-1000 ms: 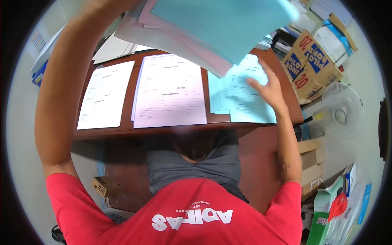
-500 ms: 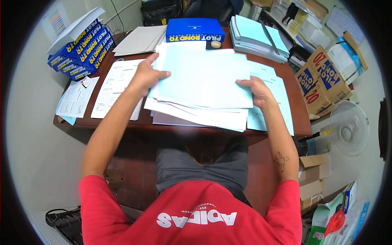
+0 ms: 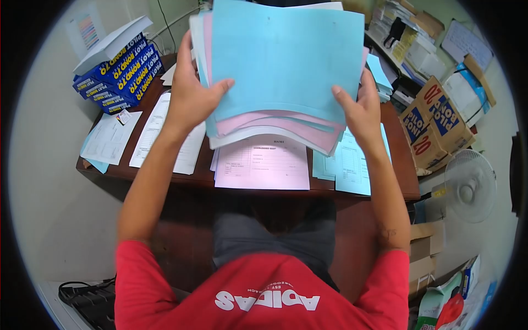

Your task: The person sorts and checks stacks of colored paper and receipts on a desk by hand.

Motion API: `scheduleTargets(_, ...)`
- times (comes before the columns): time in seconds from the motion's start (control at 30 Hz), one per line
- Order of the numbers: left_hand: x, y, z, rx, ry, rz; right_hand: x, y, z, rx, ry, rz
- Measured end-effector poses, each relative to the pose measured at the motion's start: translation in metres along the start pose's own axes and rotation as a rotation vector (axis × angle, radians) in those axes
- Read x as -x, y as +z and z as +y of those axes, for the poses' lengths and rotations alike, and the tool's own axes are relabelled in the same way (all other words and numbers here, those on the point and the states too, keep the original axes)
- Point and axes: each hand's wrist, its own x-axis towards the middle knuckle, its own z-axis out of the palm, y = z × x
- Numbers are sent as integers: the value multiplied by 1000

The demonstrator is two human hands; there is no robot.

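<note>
A thick stack of blue, pink and white sheets [image 3: 286, 60] is held up above the desk, its lower edges fanned and bowed. My left hand [image 3: 197, 96] grips its left side, thumb on the blue top sheet. On the right side my right hand [image 3: 357, 104] grips the same stack, thumb in front and fingers behind. Below the stack, a pinkish printed form [image 3: 262, 165] lies at the desk's front edge. White printed sheets [image 3: 190, 151] are to its left, and light blue printed sheets [image 3: 353, 170] to its right.
Blue paper packs [image 3: 124, 71] are piled at the desk's [image 3: 396, 143] back left, near loose sheets [image 3: 111, 137]. More light blue paper [image 3: 379, 77] is at the back right. Beyond the desk's right side are a cardboard box [image 3: 437, 124] and a fan [image 3: 468, 186].
Both hands have raised the stack towards the camera and away from the desk. Its pink and white layers now show, and the pinkish form beneath is uncovered.
</note>
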Motion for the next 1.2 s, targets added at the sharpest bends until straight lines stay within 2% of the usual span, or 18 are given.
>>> scheduleTargets(0.03,5,0,-4,-6,115,11,7,2,-3,-26,-120,19)
scheduleTargets(0.1,24,5,-17,29,64,2,28,6,13,-51,-154,14)
scheduleTargets(0.17,40,12,-39,378,-166,82,49,11,29,-3,-119,111)
scheduleTargets(0.2,44,13,-37,380,-163,83,54,12,35,-2,-121,111)
scheduleTargets(0.27,50,19,-35,294,-275,88,62,11,47,-128,75,115)
scheduleTargets(0.4,29,19,-8,307,-278,92,42,14,23,-25,108,113)
scheduleTargets(0.47,24,18,-1,315,-188,60,34,17,10,-127,50,155)
scheduleTargets(0.57,30,24,-36,176,-55,85,42,19,18,-60,38,224)
scheduleTargets(0.7,27,27,-33,252,-144,62,38,15,36,-31,45,250)
scheduleTargets(0.77,21,30,-44,415,-182,130,29,12,38,-123,69,277)
scheduleTargets(0.9,9,43,-30,354,-169,49,10,23,31,-64,45,225)
scheduleTargets(0.97,4,42,-28,403,-56,151,7,22,20,-101,30,272)
scheduleTargets(1.07,12,40,-51,296,-137,138,14,12,31,-43,137,222)
scheduleTargets(1.2,9,42,-38,305,-174,107,18,16,42,-77,99,227)
